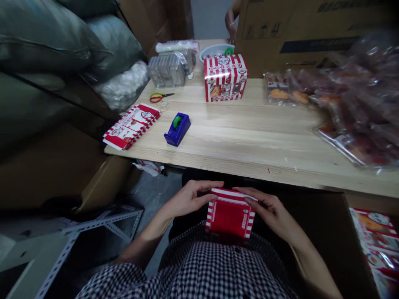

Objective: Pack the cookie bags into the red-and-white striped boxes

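Note:
Close to my body, below the table edge, I hold a red cardboard box (229, 218) with white striped borders. My left hand (190, 199) grips its upper left corner, thumb on the near face and fingers along the top edge. At the upper right corner my right hand (271, 209) pinches the box in the same way. The lower end of the box rests against my checked shirt. On the table beyond lie a blue tape dispenser (177, 131) with green tape and a stack of flat red-and-white cartons (133, 125).
A folded striped box (226, 79) stands at the table's back. Scissors (160, 97), clear plastic containers (168, 69) and a white bowl (215, 50) are left of it. Bagged food packs (352, 108) pile up at right, before a large carton (296, 37). Another person's arm (231, 23) shows behind.

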### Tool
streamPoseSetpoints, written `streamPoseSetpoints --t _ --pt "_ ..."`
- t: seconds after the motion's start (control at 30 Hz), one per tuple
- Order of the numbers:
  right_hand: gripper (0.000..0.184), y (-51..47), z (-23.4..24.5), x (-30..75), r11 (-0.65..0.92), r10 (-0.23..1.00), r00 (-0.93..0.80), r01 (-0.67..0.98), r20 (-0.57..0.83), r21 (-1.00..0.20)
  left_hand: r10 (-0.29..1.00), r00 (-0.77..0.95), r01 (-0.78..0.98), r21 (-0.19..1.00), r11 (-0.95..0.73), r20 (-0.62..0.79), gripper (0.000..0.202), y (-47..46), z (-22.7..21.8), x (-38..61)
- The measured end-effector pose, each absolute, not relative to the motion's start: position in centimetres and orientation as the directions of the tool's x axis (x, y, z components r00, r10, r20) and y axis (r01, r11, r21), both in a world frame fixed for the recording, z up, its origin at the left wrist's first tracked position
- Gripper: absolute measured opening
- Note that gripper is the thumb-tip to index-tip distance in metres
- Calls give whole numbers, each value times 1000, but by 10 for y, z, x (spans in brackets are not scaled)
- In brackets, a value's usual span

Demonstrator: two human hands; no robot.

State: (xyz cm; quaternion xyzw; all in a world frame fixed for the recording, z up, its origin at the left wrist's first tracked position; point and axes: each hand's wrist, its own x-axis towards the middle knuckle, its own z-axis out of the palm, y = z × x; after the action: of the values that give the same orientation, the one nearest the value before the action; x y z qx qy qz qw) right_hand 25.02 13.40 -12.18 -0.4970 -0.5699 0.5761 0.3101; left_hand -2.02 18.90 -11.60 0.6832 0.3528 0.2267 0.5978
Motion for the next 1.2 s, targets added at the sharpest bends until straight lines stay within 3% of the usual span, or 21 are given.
streamPoseSetpoints --t 0.2,0.4,0.63,0.77,0.93,1.2 --pt "33 134 -122 247 -131 914 -352 211 -201 -969 780 605 210 977 35 -158 34 184 -115 -24" --pt "33 130 -119 240 -85 939 -308 221 -152 -972 795 604 156 987 -46 -59 33 183 -117 -12" --pt "30 138 -120 250 -280 918 -301 -34 -257 -960 777 607 159 983 90 -170 29 193 -129 -9" --pt "33 140 -122 256 -237 898 -369 52 -239 -970 763 622 160 982 98 -177 27 198 -133 -10" --pt "40 132 -131 250 -189 932 -305 59 -198 -980 786 599 153 986 74 -152 29 195 -141 -10" --pt "28 128 -132 255 -57 939 -330 133 -98 -990 748 658 106 994 26 -90 24 197 -143 -6"
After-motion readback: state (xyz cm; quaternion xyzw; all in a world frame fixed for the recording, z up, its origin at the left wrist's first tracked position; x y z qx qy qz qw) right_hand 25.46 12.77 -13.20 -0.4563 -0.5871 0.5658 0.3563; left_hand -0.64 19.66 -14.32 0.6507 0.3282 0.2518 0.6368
